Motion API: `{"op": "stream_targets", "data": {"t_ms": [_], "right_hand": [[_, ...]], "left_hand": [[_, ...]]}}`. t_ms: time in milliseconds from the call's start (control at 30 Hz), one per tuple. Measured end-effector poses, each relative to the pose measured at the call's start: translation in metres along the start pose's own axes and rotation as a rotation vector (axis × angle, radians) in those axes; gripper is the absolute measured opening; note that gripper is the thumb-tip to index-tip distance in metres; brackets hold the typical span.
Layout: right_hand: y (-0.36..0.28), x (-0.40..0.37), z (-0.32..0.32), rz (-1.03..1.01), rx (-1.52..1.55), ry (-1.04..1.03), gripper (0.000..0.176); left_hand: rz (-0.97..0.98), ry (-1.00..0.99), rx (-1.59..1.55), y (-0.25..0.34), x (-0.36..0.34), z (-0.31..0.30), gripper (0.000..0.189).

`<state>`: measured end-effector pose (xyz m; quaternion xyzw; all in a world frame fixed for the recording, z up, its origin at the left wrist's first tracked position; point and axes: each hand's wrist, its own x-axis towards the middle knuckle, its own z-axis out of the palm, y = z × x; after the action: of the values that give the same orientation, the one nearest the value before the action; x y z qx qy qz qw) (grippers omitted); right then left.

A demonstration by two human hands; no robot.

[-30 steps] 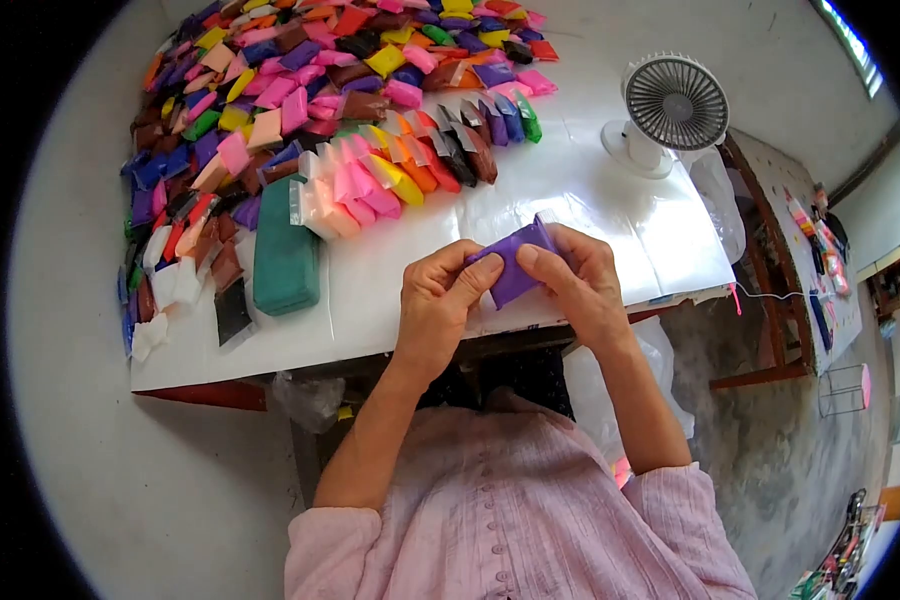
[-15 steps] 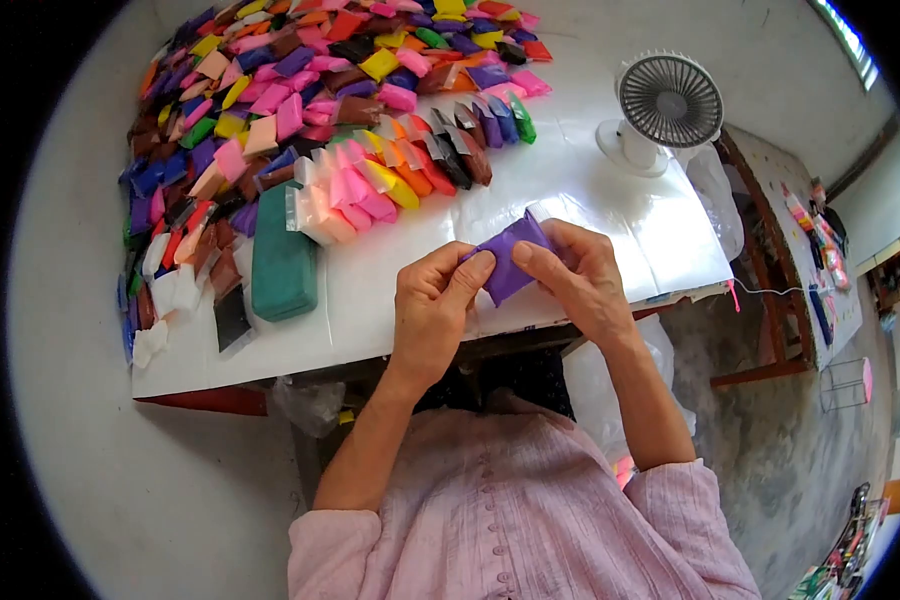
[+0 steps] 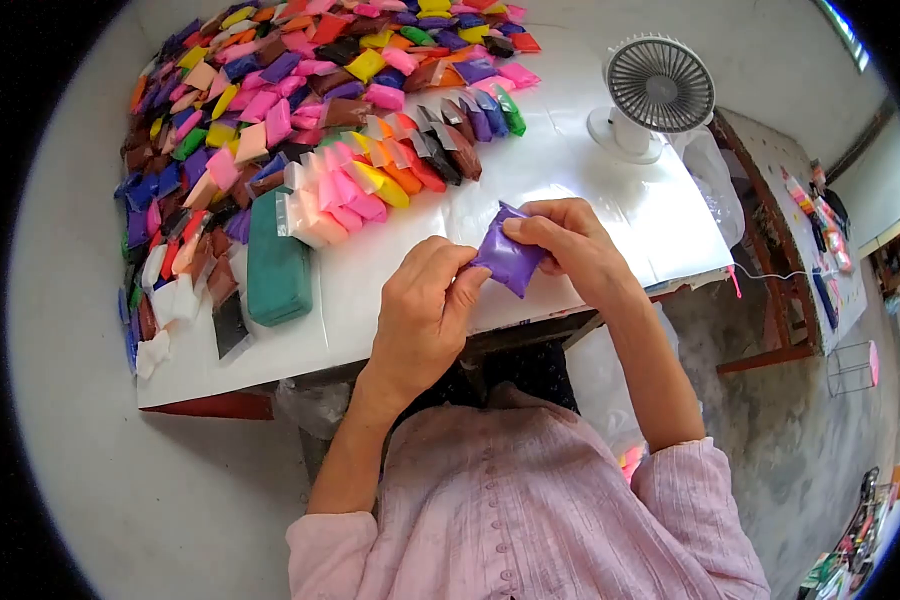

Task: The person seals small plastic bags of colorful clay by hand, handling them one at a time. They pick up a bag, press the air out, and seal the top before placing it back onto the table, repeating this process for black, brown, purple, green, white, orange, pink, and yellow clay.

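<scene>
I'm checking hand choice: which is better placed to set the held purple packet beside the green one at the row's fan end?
Right, I'd say. The right hand looks nearer the green packet, its thumb over the held purple packet; the left hand only pinches a corner.

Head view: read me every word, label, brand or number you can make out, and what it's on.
No text can be read.
Purple packet in the left hand and right hand: no lettering seen.
Fan: any marking too small.
Items on the far table: too small and blurred.
</scene>
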<state>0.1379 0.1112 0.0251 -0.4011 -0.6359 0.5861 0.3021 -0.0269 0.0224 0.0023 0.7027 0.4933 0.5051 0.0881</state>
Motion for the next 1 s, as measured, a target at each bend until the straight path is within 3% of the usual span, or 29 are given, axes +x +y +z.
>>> {"op": "stream_targets", "data": {"t_ms": [100,200,233,333,400,800,1000], "right_hand": [[0.008,0.002,-0.002,-0.127,-0.048,-0.010,0.030],[0.028,0.004,0.003,-0.687,-0.382,0.487,0.025],[0.028,-0.001,-0.003,-0.728,-0.461,0.531,0.018],[0.025,-0.027,-0.010,-0.621,-0.570,0.296,0.017],[0.024,-0.032,0.001,-0.745,-0.617,0.235,0.018],[0.033,-0.023,0.001,-0.802,-0.710,0.228,0.017],[0.040,-0.021,0.003,-0.909,-0.804,0.316,0.018]], "left_hand": [[0.007,0.045,0.037,-0.002,0.000,0.003,0.010],[-0.003,0.112,0.022,-0.007,-0.001,0.008,0.010],[-0.026,0.119,0.035,-0.007,-0.001,0.008,0.010],[-0.061,0.136,0.057,-0.007,-0.002,0.010,0.010],[-0.033,0.139,0.053,-0.007,-0.001,0.013,0.010],[-0.010,-0.035,0.070,-0.007,-0.001,0.011,0.010],[0.112,-0.009,0.174,-0.008,0.000,0.017,0.014]]}}
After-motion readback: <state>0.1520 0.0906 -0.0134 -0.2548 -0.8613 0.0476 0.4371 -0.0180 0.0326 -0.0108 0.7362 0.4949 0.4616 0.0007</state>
